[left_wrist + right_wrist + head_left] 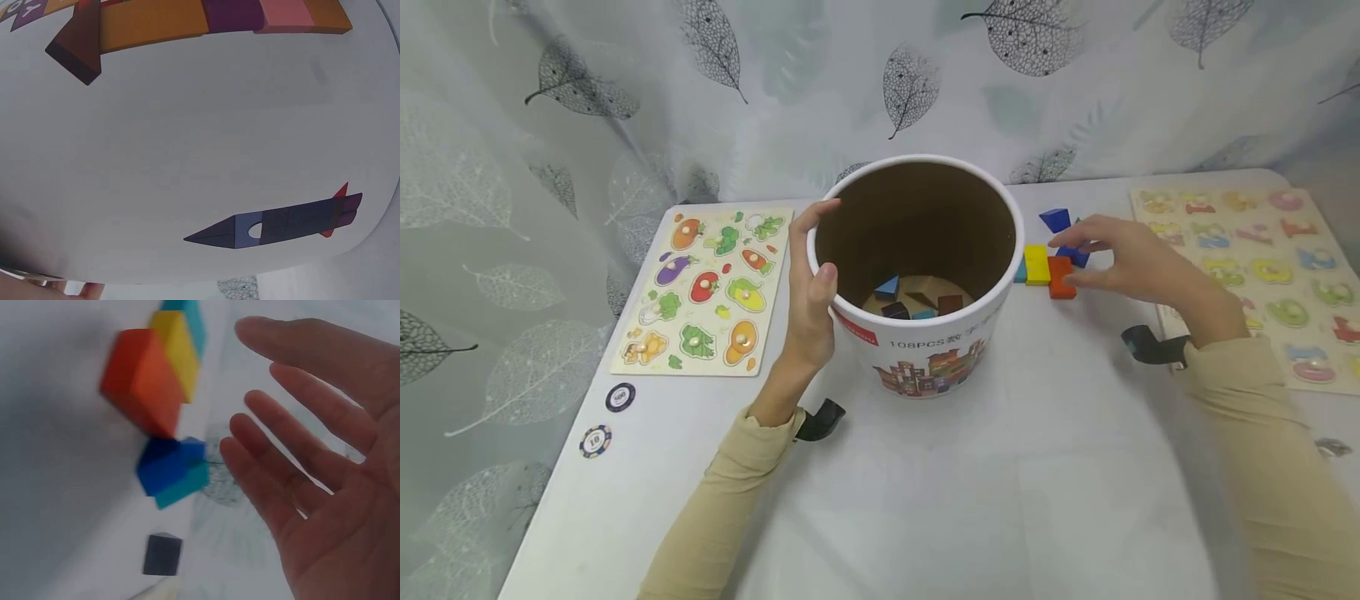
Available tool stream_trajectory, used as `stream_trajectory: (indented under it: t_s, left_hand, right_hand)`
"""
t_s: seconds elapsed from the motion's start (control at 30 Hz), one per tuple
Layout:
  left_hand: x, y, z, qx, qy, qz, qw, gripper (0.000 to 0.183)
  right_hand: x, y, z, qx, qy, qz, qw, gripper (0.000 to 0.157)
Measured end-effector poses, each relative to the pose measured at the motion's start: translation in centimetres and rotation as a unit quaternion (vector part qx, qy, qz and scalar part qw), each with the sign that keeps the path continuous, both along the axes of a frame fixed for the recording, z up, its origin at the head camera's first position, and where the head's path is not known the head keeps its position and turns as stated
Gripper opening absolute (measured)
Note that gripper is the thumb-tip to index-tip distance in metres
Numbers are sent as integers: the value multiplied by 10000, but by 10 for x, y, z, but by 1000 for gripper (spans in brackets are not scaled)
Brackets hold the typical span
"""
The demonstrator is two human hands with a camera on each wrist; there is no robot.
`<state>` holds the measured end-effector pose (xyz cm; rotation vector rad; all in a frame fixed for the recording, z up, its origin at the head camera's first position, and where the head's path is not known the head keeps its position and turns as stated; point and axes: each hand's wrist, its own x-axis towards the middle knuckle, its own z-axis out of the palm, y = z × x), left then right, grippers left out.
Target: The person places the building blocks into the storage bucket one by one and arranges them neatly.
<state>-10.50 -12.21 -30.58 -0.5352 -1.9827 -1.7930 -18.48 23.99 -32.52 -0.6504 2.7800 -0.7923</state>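
A white bucket [925, 342] with a building-block print stands upright on the table, several blocks on its floor, among them a blue one [887, 289]. My left hand [808, 308] grips its rim on the left side, and the left wrist view mostly shows the bucket's printed wall [200, 137]. Right of the bucket lie a red block [144, 381], a yellow block [178, 353], a teal block [1021, 271] and blue blocks [1056, 220]. Over these hovers my right hand [1131, 262], fingers spread and slightly bent, with nothing between them.
A vegetable puzzle board [703, 292] lies at the left, with two poker chips [620, 397] in front of it. Another puzzle board [1270, 275] is at the right. Behind the table's far edge hangs a leaf-patterned curtain [820, 83].
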Motion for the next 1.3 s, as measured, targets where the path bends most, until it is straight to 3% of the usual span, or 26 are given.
stream_trajectory:
  t_s: [0.27, 0.83, 1.1, 1.3]
  left_hand:
    - [0, -1, 0, -94, 8, 50, 9999, 102]
    - [-1, 2, -1, 198, 76, -77, 9997, 97]
    - [-2, 2, -1, 191, 90, -103, 9997, 98]
    - [-1, 2, -1, 195, 96, -78, 9997, 98]
  right_hand:
    - [-9, -7, -21, 674, -323, 344, 9966, 55]
    - [11, -2, -23, 1179, -460, 431, 9910, 63]
    - [15, 9, -29, 1415, -414, -3, 9891, 63]
    - [15, 16, -32, 1326, -390, -383, 9897, 54]
